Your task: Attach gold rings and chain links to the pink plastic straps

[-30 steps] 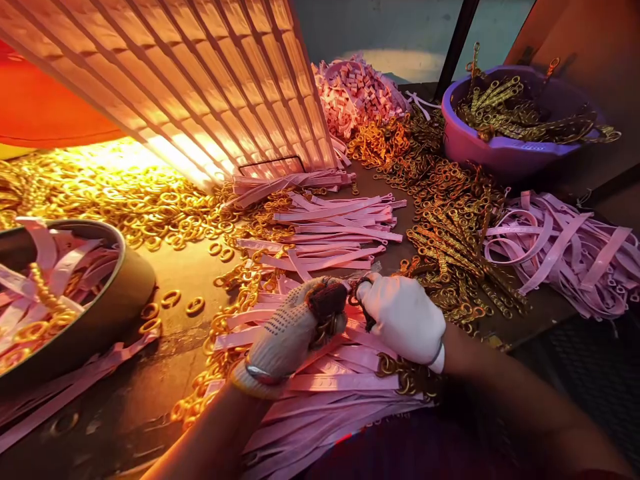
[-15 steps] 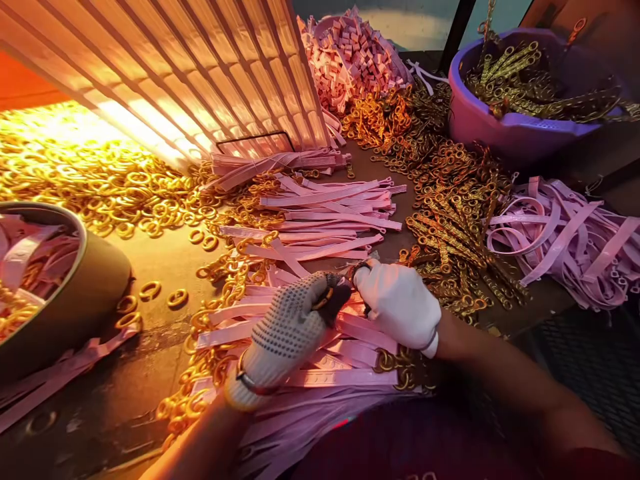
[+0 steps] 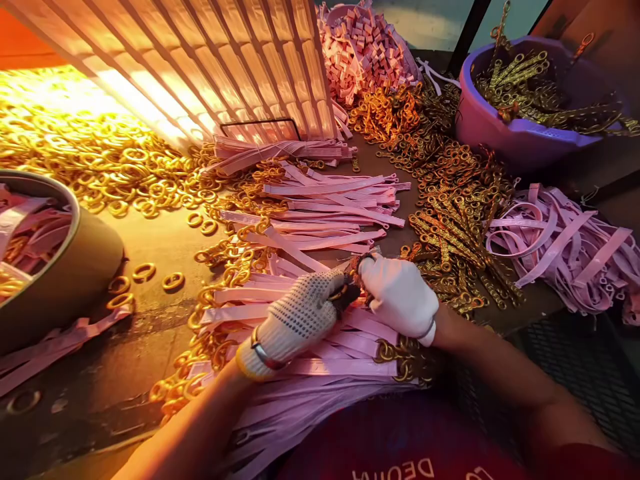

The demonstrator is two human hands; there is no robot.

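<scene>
My left hand [image 3: 299, 315], in a dotted knit glove, is closed over the pile of pink straps [image 3: 320, 347] in front of me. My right hand [image 3: 399, 296], in a white glove, is closed too, its fingertips meeting the left hand's at a small gold metal piece [image 3: 354, 267]. Both hands pinch around that spot; what exactly each holds is mostly hidden by the gloves. Gold rings [image 3: 220, 293] fringe the left ends of the straps.
A round tin [image 3: 75, 267] with straps and rings stands at the left. A slatted panel [image 3: 200, 60] leans at the back over a heap of gold rings [image 3: 100, 160]. Gold chains [image 3: 455, 227] lie right of centre, loose pink straps [image 3: 565, 247] beyond, a purple basin [image 3: 510, 133] behind.
Both hands have shifted slightly up and away from me, staying pressed together. The left hand has turned palm down, hiding the dark piece it showed earlier.
</scene>
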